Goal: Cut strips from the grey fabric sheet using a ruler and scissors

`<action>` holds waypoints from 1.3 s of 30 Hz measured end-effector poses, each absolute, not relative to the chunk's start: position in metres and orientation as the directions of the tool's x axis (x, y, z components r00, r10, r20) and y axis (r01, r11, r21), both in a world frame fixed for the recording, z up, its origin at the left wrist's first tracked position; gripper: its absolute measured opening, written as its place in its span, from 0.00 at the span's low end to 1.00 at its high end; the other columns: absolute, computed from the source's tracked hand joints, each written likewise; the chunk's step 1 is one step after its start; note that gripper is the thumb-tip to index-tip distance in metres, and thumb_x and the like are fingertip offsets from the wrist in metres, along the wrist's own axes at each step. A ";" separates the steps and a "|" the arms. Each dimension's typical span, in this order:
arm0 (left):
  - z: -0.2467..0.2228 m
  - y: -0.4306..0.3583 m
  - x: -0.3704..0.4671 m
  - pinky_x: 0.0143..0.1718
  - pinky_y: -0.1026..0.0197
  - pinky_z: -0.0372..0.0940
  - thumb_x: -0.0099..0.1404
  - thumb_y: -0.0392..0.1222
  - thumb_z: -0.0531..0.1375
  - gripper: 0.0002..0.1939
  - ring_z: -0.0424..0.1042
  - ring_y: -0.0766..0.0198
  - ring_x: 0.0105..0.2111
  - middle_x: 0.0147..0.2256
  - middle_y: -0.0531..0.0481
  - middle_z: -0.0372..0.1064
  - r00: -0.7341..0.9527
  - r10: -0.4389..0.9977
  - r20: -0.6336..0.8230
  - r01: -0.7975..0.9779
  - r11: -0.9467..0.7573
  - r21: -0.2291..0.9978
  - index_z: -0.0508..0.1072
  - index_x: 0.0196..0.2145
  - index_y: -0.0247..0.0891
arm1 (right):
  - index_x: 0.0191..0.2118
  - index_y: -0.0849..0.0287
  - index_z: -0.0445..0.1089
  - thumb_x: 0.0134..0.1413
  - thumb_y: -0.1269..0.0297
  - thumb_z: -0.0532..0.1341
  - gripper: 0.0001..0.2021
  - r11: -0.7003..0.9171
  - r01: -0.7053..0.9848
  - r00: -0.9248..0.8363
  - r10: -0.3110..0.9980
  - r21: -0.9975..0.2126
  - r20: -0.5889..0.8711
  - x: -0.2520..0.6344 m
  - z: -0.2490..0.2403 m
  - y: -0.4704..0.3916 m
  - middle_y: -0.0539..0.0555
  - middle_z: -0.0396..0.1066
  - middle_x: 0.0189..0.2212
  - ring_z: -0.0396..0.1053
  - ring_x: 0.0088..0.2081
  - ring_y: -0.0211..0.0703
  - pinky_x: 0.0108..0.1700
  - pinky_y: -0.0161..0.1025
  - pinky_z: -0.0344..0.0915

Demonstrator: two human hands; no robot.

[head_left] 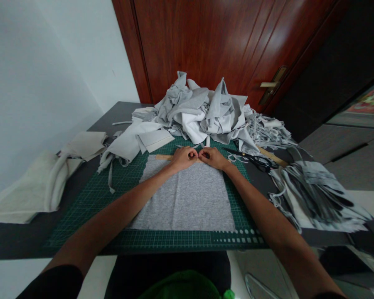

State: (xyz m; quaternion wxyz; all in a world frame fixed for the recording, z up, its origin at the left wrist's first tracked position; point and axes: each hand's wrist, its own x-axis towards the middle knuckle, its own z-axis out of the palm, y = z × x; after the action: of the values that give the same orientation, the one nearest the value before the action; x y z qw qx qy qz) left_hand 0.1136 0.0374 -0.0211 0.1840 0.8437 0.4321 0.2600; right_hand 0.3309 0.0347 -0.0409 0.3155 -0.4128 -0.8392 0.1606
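Note:
A rectangular piece of heather-grey knit fabric (193,199) lies flat on a green cutting mat (121,182), with a faint crease down it. My left hand (184,158) and my right hand (213,158) meet at the fabric's far edge. Both are closed in a pinch, fingertips almost touching; whatever is between them is too small to make out. A wooden ruler (163,157) lies along that edge and passes under my left hand. Thin grey fabric strips lie just beyond my hands. Black-handled scissors (260,162) rest right of my right hand.
A large heap of grey and white cloth (193,108) stands at the back, before a wooden door (199,41). Shredded strips (268,128) lie at the back right. Stacked grey pieces (324,195) sit at right, cream cloth (34,187) at left beside the wall.

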 end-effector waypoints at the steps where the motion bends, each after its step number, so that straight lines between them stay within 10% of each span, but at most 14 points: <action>1: -0.022 0.038 0.114 0.42 0.60 0.67 0.64 0.36 0.62 0.09 0.75 0.60 0.37 0.37 0.50 0.80 0.491 0.822 0.288 0.624 -0.562 0.542 0.83 0.38 0.40 | 0.35 0.59 0.78 0.63 0.66 0.63 0.07 0.606 0.594 -0.461 0.796 -0.530 0.393 0.331 -0.041 0.035 0.52 0.75 0.30 0.67 0.30 0.39 0.37 0.37 0.62; 39: -0.029 0.050 0.111 0.38 0.61 0.64 0.68 0.37 0.62 0.07 0.71 0.62 0.32 0.33 0.49 0.77 0.520 0.787 0.332 0.553 -0.606 0.571 0.82 0.37 0.37 | 0.35 0.59 0.76 0.63 0.64 0.62 0.08 0.619 0.574 -0.480 0.785 -0.536 0.392 0.333 -0.043 0.037 0.51 0.74 0.30 0.66 0.31 0.39 0.39 0.38 0.60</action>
State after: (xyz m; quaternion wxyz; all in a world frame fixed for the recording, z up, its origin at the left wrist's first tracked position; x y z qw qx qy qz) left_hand 0.1106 0.0504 -0.0290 0.2018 0.8480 0.3952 0.2899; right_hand 0.3329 0.0373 -0.0429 0.3128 -0.4026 -0.8436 0.1685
